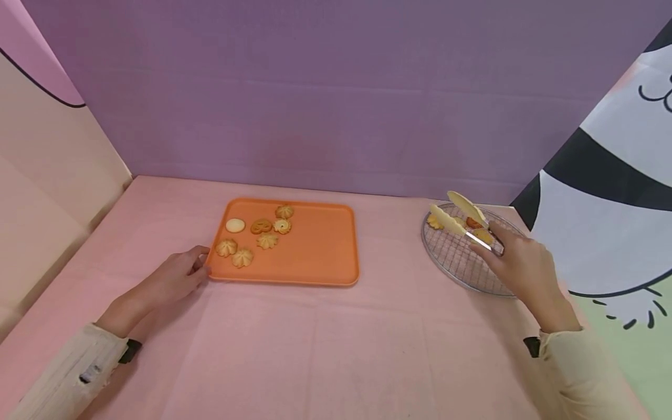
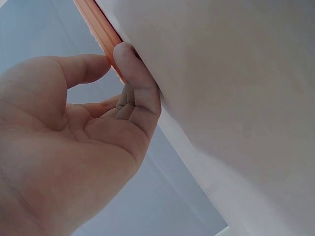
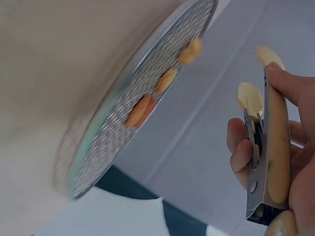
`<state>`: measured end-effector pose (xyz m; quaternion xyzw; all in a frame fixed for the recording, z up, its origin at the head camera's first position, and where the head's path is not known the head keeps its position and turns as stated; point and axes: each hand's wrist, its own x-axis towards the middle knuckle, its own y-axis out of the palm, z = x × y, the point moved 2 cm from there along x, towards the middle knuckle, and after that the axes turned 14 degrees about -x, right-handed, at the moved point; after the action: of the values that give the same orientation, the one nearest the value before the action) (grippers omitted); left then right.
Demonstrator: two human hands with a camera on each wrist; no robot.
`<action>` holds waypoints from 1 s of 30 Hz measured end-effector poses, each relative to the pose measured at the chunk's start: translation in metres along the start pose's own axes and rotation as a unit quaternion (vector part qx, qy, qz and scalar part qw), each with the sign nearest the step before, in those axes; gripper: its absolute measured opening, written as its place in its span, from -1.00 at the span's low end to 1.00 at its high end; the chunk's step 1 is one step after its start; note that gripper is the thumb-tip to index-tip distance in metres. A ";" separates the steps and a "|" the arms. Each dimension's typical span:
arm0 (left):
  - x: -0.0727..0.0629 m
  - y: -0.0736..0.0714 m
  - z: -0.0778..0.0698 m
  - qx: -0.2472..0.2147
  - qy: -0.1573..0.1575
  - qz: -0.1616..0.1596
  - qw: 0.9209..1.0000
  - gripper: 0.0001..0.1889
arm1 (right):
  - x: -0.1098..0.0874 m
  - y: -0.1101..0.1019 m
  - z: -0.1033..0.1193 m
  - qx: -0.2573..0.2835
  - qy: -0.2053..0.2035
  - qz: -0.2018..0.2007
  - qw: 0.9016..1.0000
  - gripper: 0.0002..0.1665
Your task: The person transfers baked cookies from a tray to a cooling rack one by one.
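Note:
At the left, my left hand (image 1: 181, 273) pinches the left rim of an orange tray (image 1: 315, 245), thumb and forefinger on the edge in the left wrist view. Several cookies sit on the tray's left half, among them a pretzel-shaped cookie (image 1: 261, 226), a round pale one (image 1: 235, 225) and a flower-shaped one (image 1: 242, 258). My right hand (image 1: 525, 265) grips a pair of tongs (image 3: 278, 147) with cream tips and metal arms. Spread apart, the tips hover over a round wire rack (image 1: 457, 262) with nothing visible between them. A yellow flower cookie (image 1: 434, 222) and a reddish-brown cookie (image 1: 473, 223) lie on the rack.
A pink cloth (image 1: 367, 344) covers the table. Behind it rises a purple backdrop (image 1: 325, 116), and a printed striped panel (image 1: 604, 204) stands close beside the rack at the right. A pale wall (image 1: 52, 175) borders the left side.

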<state>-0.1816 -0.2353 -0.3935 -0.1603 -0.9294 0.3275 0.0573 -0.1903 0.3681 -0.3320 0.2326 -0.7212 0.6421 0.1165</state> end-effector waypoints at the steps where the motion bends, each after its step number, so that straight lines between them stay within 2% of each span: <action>1: 0.000 0.000 0.000 0.000 0.000 0.000 1.000 -0.55 | 0.000 -0.001 0.004 -0.003 -0.007 -0.004 1.000 -0.22; 8: -0.001 0.000 0.000 -0.005 -0.007 0.001 1.000 -0.53 | 0.001 -0.009 0.036 0.001 -0.072 -0.046 0.996 -0.27; 17: -0.001 0.001 0.001 0.001 -0.006 -0.001 1.000 -0.54 | -0.002 -0.014 0.075 0.023 -0.117 -0.023 0.993 -0.28; 26: 0.000 0.000 0.002 -0.004 -0.012 0.000 1.000 -0.55 | -0.010 -0.015 0.108 0.034 -0.190 -0.077 0.978 -0.24; 30: 0.000 0.000 0.001 -0.005 -0.015 0.002 1.000 -0.55 | -0.011 -0.016 0.121 0.031 -0.213 -0.084 0.973 -0.15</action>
<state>-0.1817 -0.2358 -0.3942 -0.1571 -0.9314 0.3256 0.0417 -0.1569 0.2507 -0.3410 0.4277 -0.6870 0.5875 0.0065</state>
